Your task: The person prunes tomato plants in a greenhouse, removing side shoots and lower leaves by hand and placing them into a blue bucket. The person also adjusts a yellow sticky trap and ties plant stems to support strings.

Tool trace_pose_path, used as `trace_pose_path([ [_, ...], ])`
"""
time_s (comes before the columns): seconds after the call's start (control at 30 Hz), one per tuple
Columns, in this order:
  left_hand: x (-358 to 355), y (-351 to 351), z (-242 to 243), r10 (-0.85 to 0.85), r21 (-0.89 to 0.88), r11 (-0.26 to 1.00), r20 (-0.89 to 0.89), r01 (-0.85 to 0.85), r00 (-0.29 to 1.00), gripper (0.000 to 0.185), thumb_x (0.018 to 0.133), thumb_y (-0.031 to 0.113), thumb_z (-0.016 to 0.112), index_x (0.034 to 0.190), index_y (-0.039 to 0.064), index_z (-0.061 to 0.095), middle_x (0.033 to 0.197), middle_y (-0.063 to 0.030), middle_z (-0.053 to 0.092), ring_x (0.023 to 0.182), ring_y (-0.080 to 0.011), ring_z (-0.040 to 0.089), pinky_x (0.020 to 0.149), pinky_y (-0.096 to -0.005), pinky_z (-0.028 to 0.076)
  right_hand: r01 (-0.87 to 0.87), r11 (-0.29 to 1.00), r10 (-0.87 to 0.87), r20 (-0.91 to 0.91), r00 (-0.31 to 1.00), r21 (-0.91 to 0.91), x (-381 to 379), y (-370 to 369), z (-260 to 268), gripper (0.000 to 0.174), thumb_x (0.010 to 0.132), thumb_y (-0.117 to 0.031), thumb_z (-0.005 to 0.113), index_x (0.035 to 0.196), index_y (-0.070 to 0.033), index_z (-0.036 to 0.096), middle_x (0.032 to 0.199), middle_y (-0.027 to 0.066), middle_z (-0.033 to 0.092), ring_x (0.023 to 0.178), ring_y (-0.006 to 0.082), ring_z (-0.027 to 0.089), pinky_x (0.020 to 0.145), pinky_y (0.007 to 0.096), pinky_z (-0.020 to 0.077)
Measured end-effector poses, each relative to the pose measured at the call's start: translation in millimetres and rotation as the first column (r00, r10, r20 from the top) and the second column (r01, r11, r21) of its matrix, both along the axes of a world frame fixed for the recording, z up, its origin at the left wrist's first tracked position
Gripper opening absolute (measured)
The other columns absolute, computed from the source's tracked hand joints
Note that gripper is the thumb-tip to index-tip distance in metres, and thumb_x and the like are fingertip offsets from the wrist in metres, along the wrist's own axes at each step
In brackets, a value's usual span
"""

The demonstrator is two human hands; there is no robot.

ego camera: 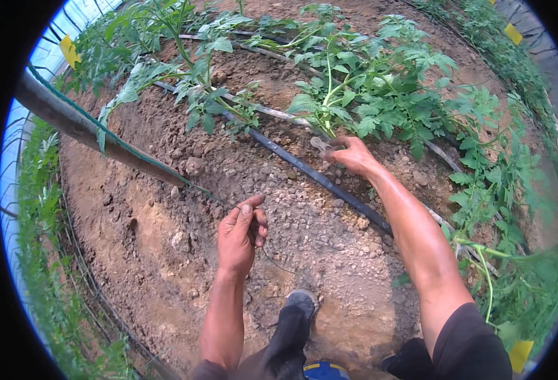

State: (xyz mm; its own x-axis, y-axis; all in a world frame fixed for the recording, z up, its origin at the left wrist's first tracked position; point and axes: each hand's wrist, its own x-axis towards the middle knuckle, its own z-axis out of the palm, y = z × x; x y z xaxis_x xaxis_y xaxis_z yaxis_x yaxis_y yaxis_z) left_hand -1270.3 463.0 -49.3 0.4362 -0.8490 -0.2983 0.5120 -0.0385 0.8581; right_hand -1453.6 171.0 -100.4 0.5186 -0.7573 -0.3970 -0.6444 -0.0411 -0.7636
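My left hand (242, 230) pinches a thin green twine (203, 191) between thumb and forefinger. One end of the twine runs up to the left along a grey post (103, 140), and a loose tail hangs below my fingers. My right hand (352, 154) reaches to the base of a tomato plant (328, 102). Between its thumb and fingers is a small clear plastic plant clip (320, 144), beside the lower stem. My fingertips partly hide the clip, and I cannot tell whether it touches the stem.
A black irrigation pipe (307, 170) crosses the soil under my right hand. Another leafy tomato plant (203, 80) leans over it at the upper left. My shoe (302, 300) stands on the soil, with a blue container (326, 371) at the bottom edge. Yellow cards (69, 51) hang among the rows.
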Motion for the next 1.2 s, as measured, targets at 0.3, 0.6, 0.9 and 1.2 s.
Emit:
trace_pose_path([
  [0.3,24.0,-134.0,16.4,-0.057,-0.048,0.997,0.145,0.064,0.988,0.037,0.114,0.027,0.051,0.135,-0.002,0.061,0.112,-0.0087,0.076,0.082,-0.0073,0.068,0.053,-0.0187,0.043,-0.143,0.948,0.151,0.006,0.989,-0.284,-34.0,79.7,30.6,0.059,0.082,-0.039,0.086,0.133,-0.011,0.073,0.162,0.0249,0.034,0.151,0.0402,0.038,0.125,0.0513,0.0347],
  [0.6,-30.2,-122.1,-11.3,-0.248,-0.051,0.968,-0.018,0.246,0.969,0.04,0.113,0.034,0.052,0.133,0.001,0.063,0.085,-0.0026,0.072,0.063,-0.0072,0.066,0.054,-0.0195,0.051,-0.385,0.222,0.284,-0.319,0.904,-0.896,-76.5,144.3,-16.2,0.051,0.087,-0.033,0.082,0.13,-0.01,0.068,0.132,0.0168,0.067,0.114,0.0368,0.067,0.1,0.048,0.0534],
  [0.9,-60.7,-97.6,-12.4,-0.274,-0.45,0.882,-0.254,0.138,0.928,0.076,0.09,0.03,0.068,0.156,0.0,0.044,0.145,-0.0091,0.057,0.103,-0.0089,0.062,0.079,-0.0239,0.056,0.027,0.935,0.116,0.379,0.918,-0.353,-124.9,221.0,169.4,0.047,0.079,-0.011,0.089,0.123,-0.004,0.074,0.138,0.0239,0.066,0.129,0.0381,0.064,0.105,0.0463,0.0555],
  [1.2,-61.0,-85.8,-33.0,-0.461,-0.555,0.793,-0.278,0.251,0.843,0.08,0.094,0.034,0.073,0.161,0.006,0.039,0.124,-0.0065,0.066,0.102,-0.0147,0.068,0.09,-0.031,0.057,-0.271,0.898,0.382,0.311,0.87,-0.345,-0.9,178.0,191.5,0.043,0.085,-0.019,0.085,0.122,-0.002,0.073,0.128,0.0136,0.063,0.102,0.0213,0.069,0.079,0.032,0.0562],
])
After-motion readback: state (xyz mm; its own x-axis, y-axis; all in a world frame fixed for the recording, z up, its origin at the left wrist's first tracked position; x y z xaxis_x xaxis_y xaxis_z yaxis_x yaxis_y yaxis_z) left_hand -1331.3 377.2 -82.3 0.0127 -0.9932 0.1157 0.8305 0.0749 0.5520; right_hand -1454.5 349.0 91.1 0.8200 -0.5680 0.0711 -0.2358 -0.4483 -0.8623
